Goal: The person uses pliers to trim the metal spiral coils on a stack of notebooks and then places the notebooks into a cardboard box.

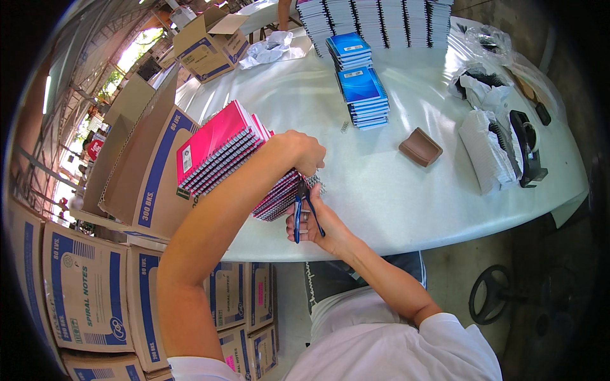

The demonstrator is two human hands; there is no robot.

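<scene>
My left hand (301, 152) is closed, knuckles up, over the right end of a lower stack of spiral notebooks (274, 198); what its fingers grip is hidden beneath it. Just below, my right hand (327, 230) holds blue-handled pliers (297, 219), their dark jaws pointing up at the spirals. Pale wire coils (314, 181) show beside the jaws. Left of my hands, partly behind my left forearm, is a taller stack of pink-covered notebooks (216, 143), spirals facing me.
An open carton (149, 165) stands at the left, above stacked cartons (86, 286). Blue notebooks (363, 89) and a tall row of bound blocks (381, 25) are at the back. To the right lie a brown dish (420, 147) and a paper-wrapped bundle (486, 152).
</scene>
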